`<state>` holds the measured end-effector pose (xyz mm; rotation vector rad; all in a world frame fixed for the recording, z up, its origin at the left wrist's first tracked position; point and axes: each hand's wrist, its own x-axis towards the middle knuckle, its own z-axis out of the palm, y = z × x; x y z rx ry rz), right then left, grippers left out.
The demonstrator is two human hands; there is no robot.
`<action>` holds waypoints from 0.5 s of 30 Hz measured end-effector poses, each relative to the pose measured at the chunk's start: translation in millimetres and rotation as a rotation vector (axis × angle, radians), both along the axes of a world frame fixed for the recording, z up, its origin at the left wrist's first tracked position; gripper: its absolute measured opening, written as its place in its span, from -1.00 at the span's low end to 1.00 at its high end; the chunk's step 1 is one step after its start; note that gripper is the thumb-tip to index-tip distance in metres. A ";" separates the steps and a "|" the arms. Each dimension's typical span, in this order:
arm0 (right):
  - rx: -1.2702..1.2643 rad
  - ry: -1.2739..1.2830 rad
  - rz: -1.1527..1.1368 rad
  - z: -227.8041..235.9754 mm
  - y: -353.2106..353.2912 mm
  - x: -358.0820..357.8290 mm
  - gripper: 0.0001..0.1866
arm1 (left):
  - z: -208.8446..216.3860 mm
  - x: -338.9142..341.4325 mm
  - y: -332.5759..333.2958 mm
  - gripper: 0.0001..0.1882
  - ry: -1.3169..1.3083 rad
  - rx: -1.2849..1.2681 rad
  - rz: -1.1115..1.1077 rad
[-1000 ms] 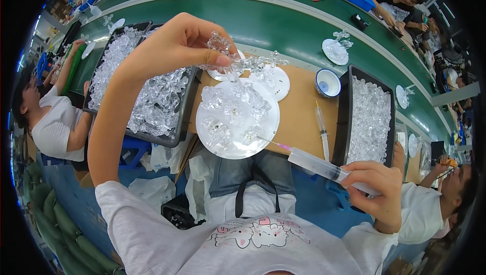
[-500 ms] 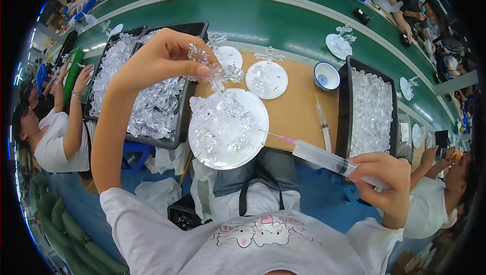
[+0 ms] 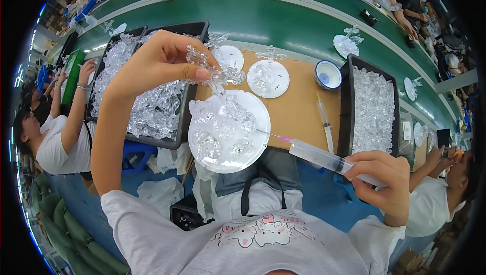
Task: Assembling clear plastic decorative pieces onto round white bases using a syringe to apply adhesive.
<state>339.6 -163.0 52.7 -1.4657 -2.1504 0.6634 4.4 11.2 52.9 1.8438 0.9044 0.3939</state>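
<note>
My left hand is closed on the top of a clear plastic figure assembly. Below it hangs a round white disc with several clear pieces on it, held tilted over the front edge of the table. My right hand grips a large syringe by its rear end. The syringe's pink-hubbed needle points left, its tip at the right part of the disc, close to the clear pieces. Whether the tip touches them I cannot tell.
Black bins of clear parts stand left and right. On the cardboard lie another white disc, a blue-rimmed bowl and a second syringe. A green conveyor carries a similar disc assembly. People sit on both sides.
The needle tip has shifted slightly left against the disc. The disc assembly on the conveyor has moved a little to the right. My left hand keeps its hold.
</note>
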 end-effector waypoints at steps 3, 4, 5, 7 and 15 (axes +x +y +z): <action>0.011 -0.006 0.005 -0.7 -0.7 0.8 -0.79 | 0.5 0.2 -1.1 -0.81 -0.006 0.001 -0.001; 0.011 -0.007 0.005 -0.4 -1.2 0.8 -0.79 | 0.3 0.3 -1.3 -0.81 -0.010 0.002 -0.004; 0.002 -0.009 -0.003 0.1 -1.8 0.9 -0.79 | -0.2 0.5 -1.6 -0.82 -0.014 0.002 -0.007; -0.007 -0.011 -0.009 0.1 -2.3 0.8 -0.79 | -1.0 0.6 -2.0 -0.82 -0.029 -0.001 -0.009; 0.000 -0.004 -0.017 -0.4 -3.3 1.3 -0.79 | 0.5 0.3 -1.2 -0.81 -0.016 0.005 -0.021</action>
